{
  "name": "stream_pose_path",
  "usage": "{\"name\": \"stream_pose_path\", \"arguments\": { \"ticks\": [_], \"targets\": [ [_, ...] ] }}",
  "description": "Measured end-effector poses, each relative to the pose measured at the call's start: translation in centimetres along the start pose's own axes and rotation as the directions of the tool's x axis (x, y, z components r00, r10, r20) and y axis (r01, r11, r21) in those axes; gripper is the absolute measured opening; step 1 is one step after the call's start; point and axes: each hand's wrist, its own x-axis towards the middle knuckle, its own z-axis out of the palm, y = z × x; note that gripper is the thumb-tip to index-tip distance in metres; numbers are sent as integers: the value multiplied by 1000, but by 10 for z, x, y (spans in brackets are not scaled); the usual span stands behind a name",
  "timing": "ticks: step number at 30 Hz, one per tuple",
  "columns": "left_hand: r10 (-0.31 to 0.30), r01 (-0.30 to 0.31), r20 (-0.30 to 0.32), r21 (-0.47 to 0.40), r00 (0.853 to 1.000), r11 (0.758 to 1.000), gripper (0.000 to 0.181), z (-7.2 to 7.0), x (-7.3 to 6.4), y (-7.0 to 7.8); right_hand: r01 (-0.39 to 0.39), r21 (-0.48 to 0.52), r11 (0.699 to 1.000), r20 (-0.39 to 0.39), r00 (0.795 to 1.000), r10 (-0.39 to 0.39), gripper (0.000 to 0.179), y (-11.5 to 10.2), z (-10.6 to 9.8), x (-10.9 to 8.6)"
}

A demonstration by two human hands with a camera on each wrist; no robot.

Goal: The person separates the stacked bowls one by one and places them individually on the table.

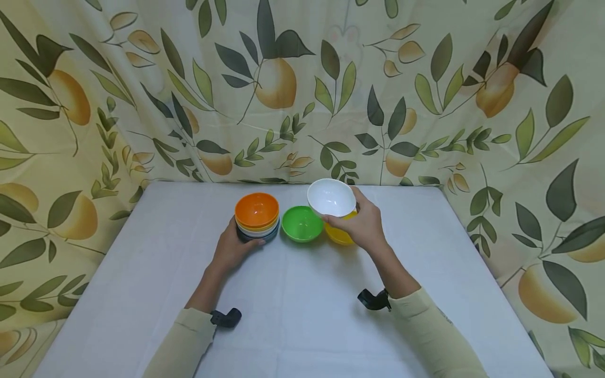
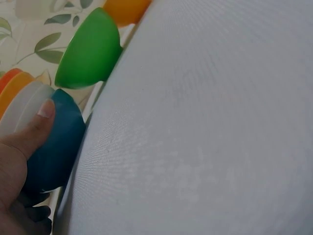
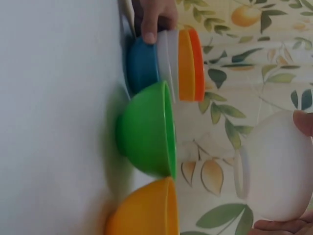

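My left hand (image 1: 232,251) grips a stack of nested bowls, its thumb lying along the outside of the blue bowl (image 2: 61,147) at the bottom. Above the blue one, white and yellow-orange rims show, and an orange bowl (image 1: 257,209) is uppermost. A white bowl (image 1: 331,197) is held up off the table in my right hand (image 1: 366,223), thumb on one side and fingers on the other. Below it stands a yellow bowl (image 3: 146,210), partly hidden in the head view. Between stack and yellow bowl, a green bowl (image 1: 302,224) sits upright.
The table (image 1: 293,325) has a white cloth over it. A fruit-and-leaf patterned curtain (image 1: 179,105) hangs right behind its far edge and along both sides. Each wrist carries a small black camera; one left wrist camera (image 1: 227,318) is near the cloth.
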Motion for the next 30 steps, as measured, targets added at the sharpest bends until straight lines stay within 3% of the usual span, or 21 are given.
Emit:
{"name": "stream_pose_path", "arguments": {
  "ticks": [18, 30],
  "targets": [
    [4, -4, -12, -4, 1000, 1000, 108, 0, 0, -3, -95, -28, 995, -130, 987, 91, 80, 34, -34, -13],
    [23, -23, -5, -18, 1000, 1000, 105, 0, 0, -4, -202, -89, 975, -213, 960, 179, 88, 52, -50, -21]
  ]
}}
